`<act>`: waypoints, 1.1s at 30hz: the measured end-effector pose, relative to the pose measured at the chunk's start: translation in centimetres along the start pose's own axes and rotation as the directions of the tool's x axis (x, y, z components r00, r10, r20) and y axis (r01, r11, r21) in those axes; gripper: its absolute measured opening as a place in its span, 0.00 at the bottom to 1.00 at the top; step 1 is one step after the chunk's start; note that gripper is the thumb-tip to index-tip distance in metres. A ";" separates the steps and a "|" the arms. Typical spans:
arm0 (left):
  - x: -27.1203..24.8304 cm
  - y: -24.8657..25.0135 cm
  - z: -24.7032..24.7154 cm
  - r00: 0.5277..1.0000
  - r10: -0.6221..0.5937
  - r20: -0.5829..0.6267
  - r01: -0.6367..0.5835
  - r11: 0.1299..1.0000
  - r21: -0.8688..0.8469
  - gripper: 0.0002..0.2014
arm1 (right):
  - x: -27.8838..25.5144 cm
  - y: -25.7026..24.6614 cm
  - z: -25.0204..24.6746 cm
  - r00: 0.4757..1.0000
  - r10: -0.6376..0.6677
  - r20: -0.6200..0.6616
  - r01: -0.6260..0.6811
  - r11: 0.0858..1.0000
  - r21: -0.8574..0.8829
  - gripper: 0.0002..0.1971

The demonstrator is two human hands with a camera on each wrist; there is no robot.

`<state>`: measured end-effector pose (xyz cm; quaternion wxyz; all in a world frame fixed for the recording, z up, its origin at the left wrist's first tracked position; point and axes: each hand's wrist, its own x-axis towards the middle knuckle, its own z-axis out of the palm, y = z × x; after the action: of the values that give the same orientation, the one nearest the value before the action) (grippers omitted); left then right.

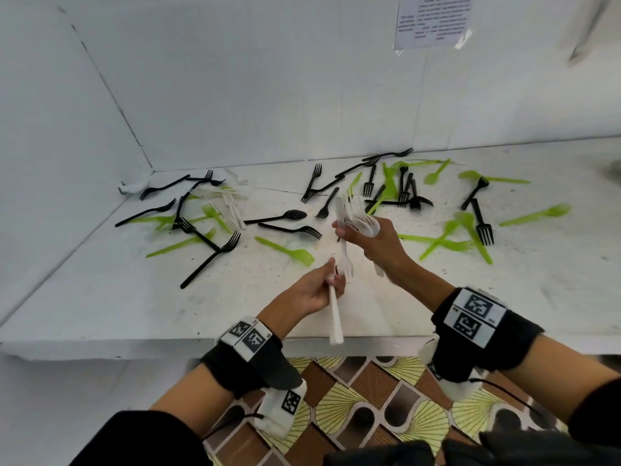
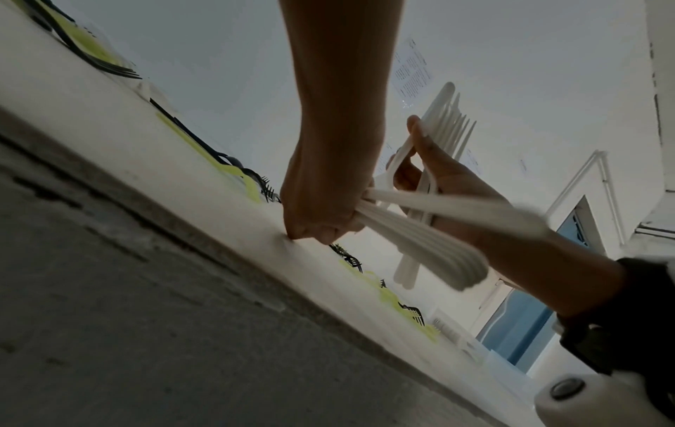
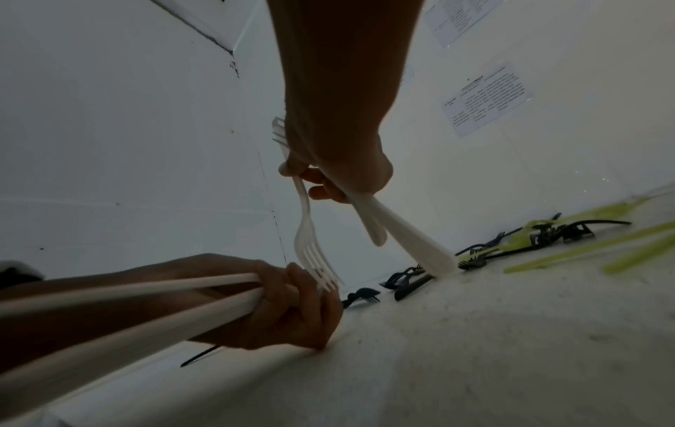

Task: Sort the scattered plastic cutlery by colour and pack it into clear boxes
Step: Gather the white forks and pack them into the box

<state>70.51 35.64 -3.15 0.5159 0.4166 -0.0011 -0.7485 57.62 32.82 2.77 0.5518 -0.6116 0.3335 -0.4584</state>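
White walls (image 1: 268, 79) meet in a corner behind a stained white counter (image 1: 369, 314), a printed sheet (image 1: 433, 20) taped up at the right; black forks (image 1: 210, 257) and green cutlery (image 1: 285, 250) lie scattered across the far half of the counter, with a few white pieces (image 1: 232, 210) among them at the left. Near the front edge the right hand (image 1: 373, 243) grips a bunch of white forks (image 1: 356, 213), tines up, and dangles a single white fork (image 1: 343, 260) tines-down; the left hand (image 1: 312, 290) is closed around a bundle of white handles (image 1: 335, 317) just below it.
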 end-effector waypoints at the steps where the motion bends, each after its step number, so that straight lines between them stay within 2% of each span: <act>1: 0.1 0.1 -0.1 1.000 0.016 -0.009 -0.016 1.000 -0.006 0.10 | 0.1 -0.3 0.0 1.000 -0.008 0.000 0.008 1.000 0.014 0.12; 5: 0.1 0.3 -0.3 1.000 0.019 0.013 -0.019 1.000 0.024 0.11 | 0.9 -0.7 -0.3 0.999 -0.042 -0.008 0.042 0.999 0.016 0.06; 11: 0.2 0.7 -0.1 0.999 0.006 0.050 -0.001 0.996 -0.085 0.21 | 0.2 0.3 -0.3 0.998 0.005 0.059 -0.009 0.998 0.069 0.07; 13: 0.3 1.1 0.0 0.997 0.066 0.037 -0.061 0.992 -0.114 0.20 | -0.1 1.6 -0.3 0.994 0.037 0.107 -0.038 0.999 0.009 0.06; 15: 0.6 1.5 -0.1 0.990 0.141 0.030 -0.136 0.982 -0.130 0.22 | -0.3 2.5 -0.4 0.986 0.074 0.149 -0.070 0.997 -0.030 0.10; 16: 0.7 1.6 -0.2 0.986 0.162 0.029 -0.156 0.977 -0.145 0.24 | -0.4 2.7 -0.4 0.981 0.093 0.173 -0.090 0.996 -0.025 0.11; 19: 0.6 1.6 -0.3 0.982 0.188 0.031 -0.177 0.962 -0.209 0.39 | -0.5 2.8 -0.6 0.968 0.089 0.233 -0.082 0.996 -0.041 0.07; 21: 0.3 1.7 -0.1 0.972 0.227 0.063 -0.211 0.958 -0.195 0.43 | -0.5 2.7 -0.5 0.961 0.094 0.261 -0.075 0.994 -0.081 0.08; 23: 0.4 2.0 0.1 0.966 0.257 0.038 -0.249 0.957 -0.149 0.36 | -0.3 2.8 -0.5 0.951 0.121 0.283 -0.089 0.989 -0.122 0.09; 25: 0.7 2.6 0.0 0.960 0.279 -0.009 -0.278 0.950 -0.144 0.24 | 0.0 2.8 -0.7 0.937 0.161 0.311 -0.115 0.980 -0.160 0.11; 27: 0.9 3.4 -0.4 0.948 0.308 -0.086 -0.319 0.929 -0.187 0.17 | 0.2 2.7 -1.2 0.924 0.197 0.328 -0.133 0.969 -0.207 0.08; 30: 0.8 4.6 -1.2 0.923 0.363 -0.127 -0.384 0.888 -0.253 0.16 | 0.9 2.8 -2.2 0.906 0.292 0.307 -0.218 0.942 -0.255 0.11; 33: 0.5 5.8 -2.0 0.898 0.417 -0.140 -0.439 0.868 -0.232 0.15 | 1.8 3.3 -3.2 0.887 0.430 0.171 -0.400 0.898 -0.181 0.17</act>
<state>76.20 33.37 -2.24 0.7180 0.3669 0.0259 -0.5909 55.59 29.39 -0.21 0.6244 -0.6076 0.4290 -0.2386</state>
